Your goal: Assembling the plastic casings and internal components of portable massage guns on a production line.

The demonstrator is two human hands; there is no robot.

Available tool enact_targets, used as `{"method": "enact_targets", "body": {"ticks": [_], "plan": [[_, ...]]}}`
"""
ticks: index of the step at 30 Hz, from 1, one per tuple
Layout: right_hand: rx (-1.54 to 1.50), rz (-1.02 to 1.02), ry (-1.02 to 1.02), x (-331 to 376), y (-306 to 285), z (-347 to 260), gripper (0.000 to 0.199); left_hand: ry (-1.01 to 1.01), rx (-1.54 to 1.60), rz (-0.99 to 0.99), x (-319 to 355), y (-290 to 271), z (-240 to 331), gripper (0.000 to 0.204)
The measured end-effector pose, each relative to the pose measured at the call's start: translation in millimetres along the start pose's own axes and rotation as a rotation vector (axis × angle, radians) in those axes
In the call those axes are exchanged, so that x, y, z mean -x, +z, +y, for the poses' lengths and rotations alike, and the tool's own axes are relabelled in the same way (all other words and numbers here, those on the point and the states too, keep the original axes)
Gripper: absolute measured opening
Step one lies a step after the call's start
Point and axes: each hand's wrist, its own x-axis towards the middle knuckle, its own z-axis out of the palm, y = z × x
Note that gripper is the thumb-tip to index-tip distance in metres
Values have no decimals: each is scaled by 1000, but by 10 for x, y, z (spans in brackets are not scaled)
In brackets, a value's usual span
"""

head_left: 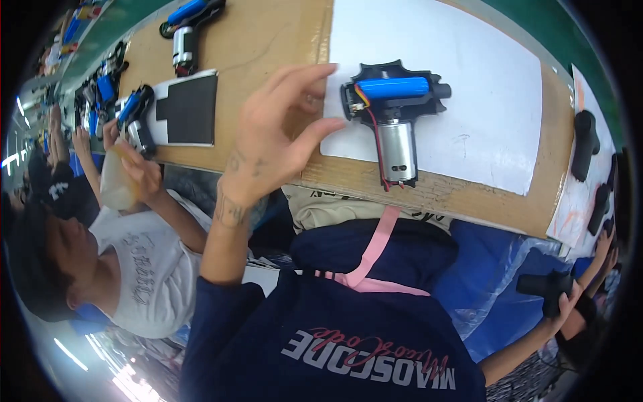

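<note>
A black half-shell housing (pixel 429 107), shaped like a massage gun, lies on the white sheet with its lower end over the table edge. In it sit a blue cylindrical battery (pixel 395 88), a silver motor (pixel 397 151) and thin red, yellow and black wires (pixel 362 95). My left hand (pixel 281 120) hovers at the housing's left end, thumb and index finger spread apart, with nothing between them. Low at the right, off the table's front edge, my right hand (pixel 568 303) grips a black T-shaped shell (pixel 544 284). Its fingers are partly hidden behind that shell.
Left along the cardboard-topped table (pixel 268 40) are more open assemblies (pixel 184 43) and a black cut-out board (pixel 192 109). A co-worker (pixel 134 268) sits at left, holding a pale translucent object (pixel 119 177). Black shells (pixel 585 144) lie at right, near another person's hand (pixel 605 244).
</note>
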Motion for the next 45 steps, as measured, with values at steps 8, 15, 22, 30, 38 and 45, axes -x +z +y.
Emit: {"method": "enact_targets", "body": {"ticks": [8,15,22,30,38,45], "plan": [[537,-258,-316,-1444,2556,-1179,59,-10,130,-68,3,280,-35,46],[999,-207,-779,-1167,3550,-1615,86,90,-39,66,41,400,59,50],[1152,-299,-631,-1008,3402,-1473,131,207,-84,19,-124,537,13,50],[1158,-338,-501,-849,3379,-1569,126,181,-41,-99,-75,592,103,48],[991,-239,-993,-611,3507,-1522,68,198,-56,-60,-38,581,76,46],[1066,-543,-1110,-270,3987,-1395,48,192,-30,-66,-32,613,77,47]]}}
